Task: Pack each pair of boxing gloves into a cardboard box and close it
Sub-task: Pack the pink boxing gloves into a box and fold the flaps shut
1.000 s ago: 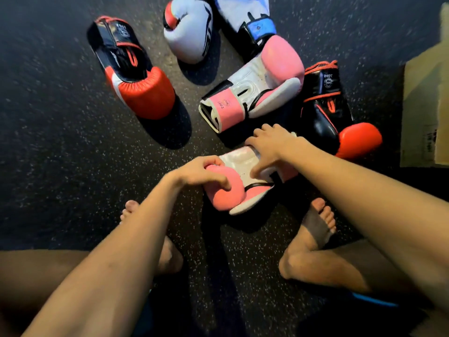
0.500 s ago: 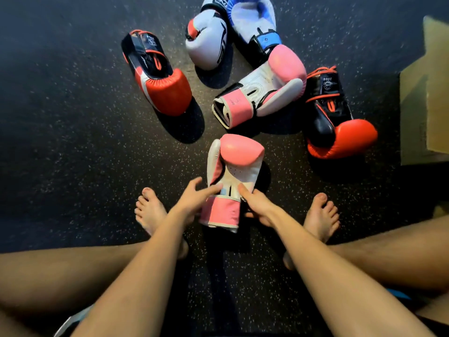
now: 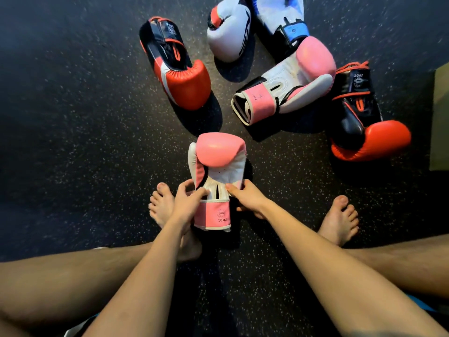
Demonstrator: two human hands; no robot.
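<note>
A pink and white padded boxing glove [image 3: 218, 176] is held on the dark speckled rubber floor [image 3: 85, 142] between the person's bare feet, its pink cuff turned toward the person. It is gripped just above the cuff from both sides: the left hand [image 3: 188, 203] is closed on its left side, the right hand [image 3: 246, 199] on its right. The matching pink and white glove [image 3: 286, 86] is seen lying on its side farther away. A red and black glove [image 3: 177, 66] is placed to its left, another red and black glove [image 3: 364, 117] to its right. Two white gloves [image 3: 229, 30] with blue trim are found near the floor's far edge. A brown cardboard box [image 3: 441, 117] is partly shown at the right edge.
</note>
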